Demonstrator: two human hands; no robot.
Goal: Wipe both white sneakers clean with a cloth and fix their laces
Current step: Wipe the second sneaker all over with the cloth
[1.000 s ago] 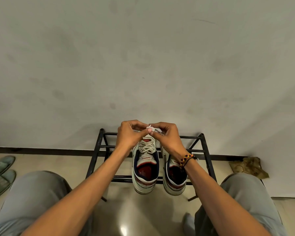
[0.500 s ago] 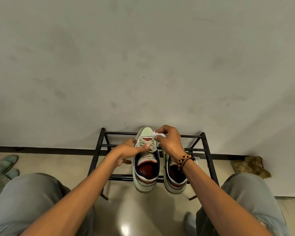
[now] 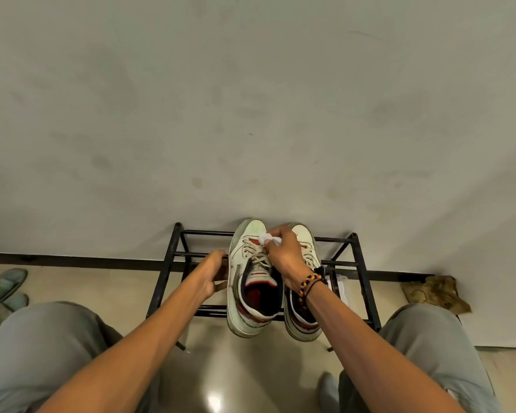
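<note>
In the head view, both white sneakers, the left sneaker (image 3: pixel 252 281) and the right sneaker (image 3: pixel 303 281), sit side by side, toes to the wall, on the top rails of a black metal shoe rack (image 3: pixel 173 254), which brings them within easy reach of the seated person. The right hand (image 3: pixel 286 257) pinches a small white cloth (image 3: pixel 265 238) in curled fingers over the left sneaker's laces (image 3: pixel 255 254), apparently to wipe there. The left hand (image 3: pixel 213 272) grips that sneaker's outer side, fingers curled against it, likely to steady it.

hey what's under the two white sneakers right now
Both sneakers rest on the top bars of a black metal rack, heels overhanging its front rail. Below is tan floor. The right hand covers part of the right shoe.
</note>
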